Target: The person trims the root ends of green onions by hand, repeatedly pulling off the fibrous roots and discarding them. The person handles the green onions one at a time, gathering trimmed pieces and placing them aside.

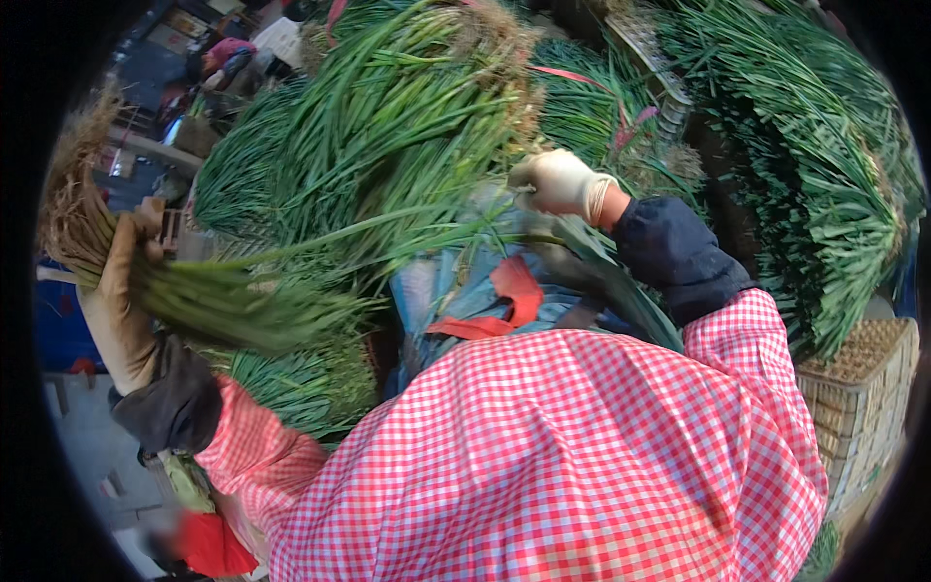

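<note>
My left hand [124, 269], in a tan glove, grips a bunch of long green stalks [240, 298], which look like green garlic or leeks. Their brown hairy roots [80, 189] point up and away to the left, and the leaf ends blur towards the middle. Closed into a fist, my gloved right hand [560, 185] is beside the root ends of a large heap of the same stalks [407, 124]. A thin pale end pokes out of that fist, apparently a stalk. Below it lie blue plastic sheeting [451, 284] and a red strap [520, 291].
More bundled greens [807, 145] rise at the right, above a pale plastic crate [858, 407]. Another crate edge [647, 58] shows at the top, and pink ties [633, 127] lie among the greens. A person [225, 58] is at the upper left. Red cloth [214, 545] shows lower left.
</note>
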A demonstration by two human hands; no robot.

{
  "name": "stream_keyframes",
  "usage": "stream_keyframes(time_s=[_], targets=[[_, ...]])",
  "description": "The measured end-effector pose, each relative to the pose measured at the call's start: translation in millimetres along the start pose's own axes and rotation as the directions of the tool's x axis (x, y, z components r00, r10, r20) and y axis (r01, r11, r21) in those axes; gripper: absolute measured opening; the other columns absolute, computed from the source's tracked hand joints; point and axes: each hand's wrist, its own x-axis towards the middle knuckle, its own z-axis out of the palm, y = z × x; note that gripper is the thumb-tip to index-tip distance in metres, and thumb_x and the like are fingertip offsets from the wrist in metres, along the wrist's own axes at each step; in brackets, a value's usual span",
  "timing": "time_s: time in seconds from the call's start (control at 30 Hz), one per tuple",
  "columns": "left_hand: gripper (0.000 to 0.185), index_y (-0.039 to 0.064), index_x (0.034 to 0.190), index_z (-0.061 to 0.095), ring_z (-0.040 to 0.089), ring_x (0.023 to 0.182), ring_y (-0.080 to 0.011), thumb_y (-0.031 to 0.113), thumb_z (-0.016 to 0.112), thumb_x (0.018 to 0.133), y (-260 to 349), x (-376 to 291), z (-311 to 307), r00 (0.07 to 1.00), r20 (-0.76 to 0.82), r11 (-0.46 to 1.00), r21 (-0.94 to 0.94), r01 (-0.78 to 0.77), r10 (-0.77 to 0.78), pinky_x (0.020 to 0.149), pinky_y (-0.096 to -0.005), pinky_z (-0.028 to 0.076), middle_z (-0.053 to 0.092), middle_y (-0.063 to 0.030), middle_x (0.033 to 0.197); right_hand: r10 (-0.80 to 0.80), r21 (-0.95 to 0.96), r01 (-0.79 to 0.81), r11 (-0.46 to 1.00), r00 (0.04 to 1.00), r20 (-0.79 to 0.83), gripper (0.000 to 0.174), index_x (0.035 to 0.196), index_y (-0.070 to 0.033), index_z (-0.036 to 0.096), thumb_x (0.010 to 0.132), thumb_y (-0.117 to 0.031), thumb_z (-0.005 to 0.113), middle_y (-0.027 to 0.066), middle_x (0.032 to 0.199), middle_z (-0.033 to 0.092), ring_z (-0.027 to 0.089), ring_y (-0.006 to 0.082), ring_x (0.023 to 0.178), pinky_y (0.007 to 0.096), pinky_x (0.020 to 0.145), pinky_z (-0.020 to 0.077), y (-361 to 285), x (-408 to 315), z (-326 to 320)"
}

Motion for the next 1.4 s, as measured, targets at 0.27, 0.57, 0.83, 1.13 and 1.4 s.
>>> stream_keyframes(time_s=[0.27,0.57,0.83,1.13,1.4], targets=[[0.026,-0.001,0.107,0.066,0.069,0.07,-0.0161,0.013,0.077,0.087,-21,-17,194,0.269,0.886,0.784,0.151,0.602,-0.378,0.061,-0.0298,0.055,0.072,-0.0097,0.084,0.606,0.544,-0.355,0.761,0.687,-0.4,0.032,0.112,-0.003,0.074,0.093,-0.028,0.065,0.0137,0.099,0.076,0.072,0.0255,0.09,0.0351,0.083,0.0541,33,-64,-33],[0.025,0.002,0.097,0.07,0.064,0.068,-0.013,0.027,0.07,0.091,-126,-19,243,0.429,0.798,0.731,0.021,0.682,-0.424,0.064,-0.0281,0.052,0.072,-0.0073,0.084,-0.005,-0.167,-0.051,0.985,0.948,-0.319,0.052,0.12,-0.009,0.066,0.077,-0.035,0.082,0.0117,0.119,0.064,0.059,0.0326,0.116,0.0469,0.103,0.0433,-47,-55,16],[0.028,0.001,0.099,0.069,0.066,0.07,-0.0165,0.027,0.072,0.09,-102,-28,195,0.467,0.802,0.769,-0.014,0.639,-0.373,0.066,-0.0306,0.052,0.072,-0.0095,0.085,-0.121,-0.37,0.121,0.921,0.992,0.025,0.037,0.104,-0.008,0.07,0.072,-0.026,0.075,0.0125,0.109,0.07,0.065,0.0347,0.112,0.0509,0.097,0.0485,-44,50,99],[0.024,-0.001,0.101,0.068,0.066,0.069,-0.017,0.019,0.071,0.087,-111,-31,200,0.334,0.841,0.701,0.073,0.709,-0.425,0.066,-0.031,0.052,0.072,-0.0094,0.084,0.63,0.333,-0.539,0.774,0.6,-0.492,0.035,0.123,-0.006,0.068,0.096,-0.029,0.066,0.0211,0.114,0.071,0.067,0.0392,0.105,0.0431,0.09,0.0533,75,-118,19],[0.026,-0.003,0.108,0.071,0.068,0.07,-0.0144,0.017,0.071,0.092,-152,-65,336,-0.15,0.952,0.677,0.295,0.675,-0.265,0.066,-0.0297,0.055,0.073,-0.009,0.087,0.787,-0.23,-0.82,0.525,0.57,-0.235,0.047,0.122,-0.007,0.069,0.084,-0.035,0.075,0.017,0.125,0.068,0.064,0.0363,0.119,0.0469,0.101,0.049,80,-238,16]])
